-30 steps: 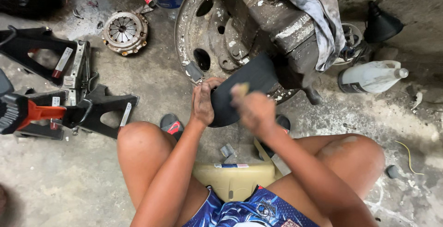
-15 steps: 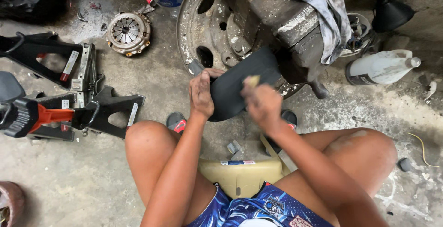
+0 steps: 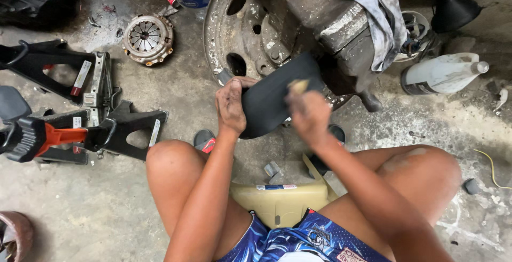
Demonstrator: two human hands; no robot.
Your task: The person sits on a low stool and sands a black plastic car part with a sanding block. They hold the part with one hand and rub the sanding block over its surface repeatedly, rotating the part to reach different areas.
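1. A dark, matte curved part [image 3: 272,99], smooth and shaped like a bent plate, sits at centre frame, its upper end clamped in a heavy, rust-stained bench vise [image 3: 314,17].
2. The left hand [image 3: 230,105] grips the part's left edge, fingers [image 3: 234,83] curled together over its rim, thumb side behind.
3. The right hand [image 3: 309,115], blurred, presses a small yellowish pad [image 3: 298,85] against the part's upper right face, fingers closed on the pad.
4. A grey rag [image 3: 373,11] drapes over the vise; behind it stands a worn steel wheel rim [image 3: 224,38] with round holes.
5. On the stained concrete floor [image 3: 80,203], upper left of the frame, lies a ribbed round clutch plate [image 3: 148,38]; black jack stands [image 3: 101,113] lie at left.
6. A white plastic bottle [image 3: 440,73] lies at upper right, near a black funnel [image 3: 453,6].
7. The seated person's bare knees flank a cream plastic container [image 3: 280,203] at lower centre.
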